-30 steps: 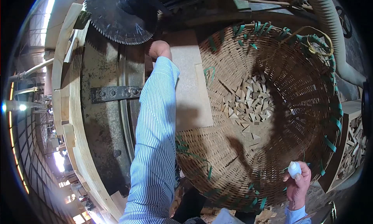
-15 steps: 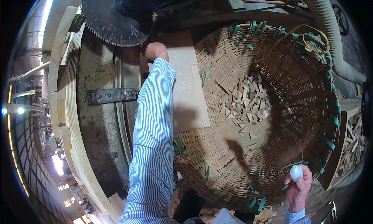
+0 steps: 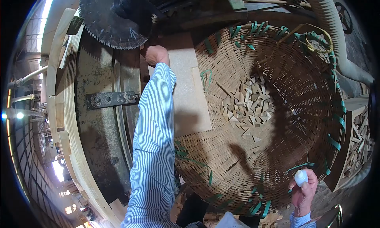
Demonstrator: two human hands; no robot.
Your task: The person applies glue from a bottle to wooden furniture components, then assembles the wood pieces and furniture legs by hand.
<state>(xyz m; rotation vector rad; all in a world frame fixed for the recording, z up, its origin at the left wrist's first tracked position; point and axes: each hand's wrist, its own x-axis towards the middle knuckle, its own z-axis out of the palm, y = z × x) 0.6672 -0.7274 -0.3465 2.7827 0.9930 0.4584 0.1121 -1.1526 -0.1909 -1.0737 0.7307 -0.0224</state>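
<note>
Hardly any change, work no further along: left hand (image 3: 157,56) still by saw blade (image 3: 99,24), grip hidden, can't tell; right hand (image 3: 304,193) still gripping white bottle (image 3: 301,177).

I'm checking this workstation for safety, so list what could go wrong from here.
1. The bare left hand is close to the toothed edge of the saw blade; a slip might cut it.

2. The right hand holds a small white bottle in its fingers by the rim of the basket; if the grip loosened, it could perhaps fall in or spill.
</note>
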